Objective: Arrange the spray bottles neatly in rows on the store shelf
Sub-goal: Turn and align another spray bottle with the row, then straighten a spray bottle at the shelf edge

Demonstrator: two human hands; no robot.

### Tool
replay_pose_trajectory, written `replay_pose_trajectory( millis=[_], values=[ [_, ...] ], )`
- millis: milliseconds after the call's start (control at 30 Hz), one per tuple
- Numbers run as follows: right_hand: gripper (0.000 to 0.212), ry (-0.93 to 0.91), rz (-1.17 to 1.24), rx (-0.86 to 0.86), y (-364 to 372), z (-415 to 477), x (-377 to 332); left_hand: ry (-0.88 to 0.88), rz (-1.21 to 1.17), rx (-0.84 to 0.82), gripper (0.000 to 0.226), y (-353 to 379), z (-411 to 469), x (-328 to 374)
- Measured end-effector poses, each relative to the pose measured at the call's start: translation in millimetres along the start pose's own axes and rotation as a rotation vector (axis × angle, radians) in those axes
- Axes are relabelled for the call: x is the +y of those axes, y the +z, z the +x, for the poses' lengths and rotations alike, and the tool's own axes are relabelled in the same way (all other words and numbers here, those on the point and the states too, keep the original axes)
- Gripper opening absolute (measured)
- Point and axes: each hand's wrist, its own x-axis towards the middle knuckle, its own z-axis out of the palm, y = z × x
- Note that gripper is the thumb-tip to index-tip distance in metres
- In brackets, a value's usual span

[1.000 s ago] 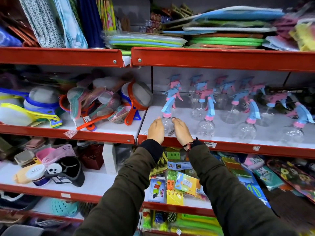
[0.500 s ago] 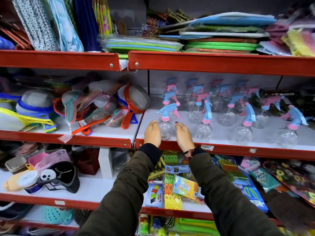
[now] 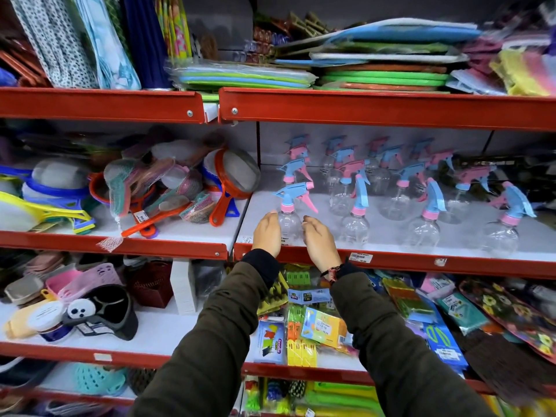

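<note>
Clear plastic, the front-left spray bottle [image 3: 289, 219] stands at the shelf [image 3: 391, 236] front edge. Left hand [image 3: 267, 233] and right hand [image 3: 319, 241] cup its sides, each grip half-curled; contact unclear. Other bottles [image 3: 421, 206] stand behind and right.

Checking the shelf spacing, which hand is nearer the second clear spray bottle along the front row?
Right. The right hand sits just left of that second clear spray bottle; the left hand is farther left, beyond the first clear bottle.
</note>
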Motion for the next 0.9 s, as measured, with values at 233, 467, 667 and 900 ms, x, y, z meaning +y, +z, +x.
replay_pose_trajectory(
  millis=[233,467,667,900],
  values=[
    [0.044,-0.093,-0.003,0.058,-20.2,-28.5,9.0,0.07,-0.05,0.164,0.051,13.6,-38.8,-7.7],
    [0.042,-0.143,0.045,0.101,-44.2,-48.0,5.3,0.174,-0.098,0.304,0.049,32.1,-70.6,0.0],
    [0.04,-0.147,0.123,0.207,-92.2,-61.8,19.8,0.148,0.005,0.163,0.049,81.1,-98.1,5.0],
    [0.046,-0.016,0.083,0.213,-132.1,-25.5,25.2,0.062,0.069,-0.064,0.051,130.9,-84.3,25.4]
  ],
)
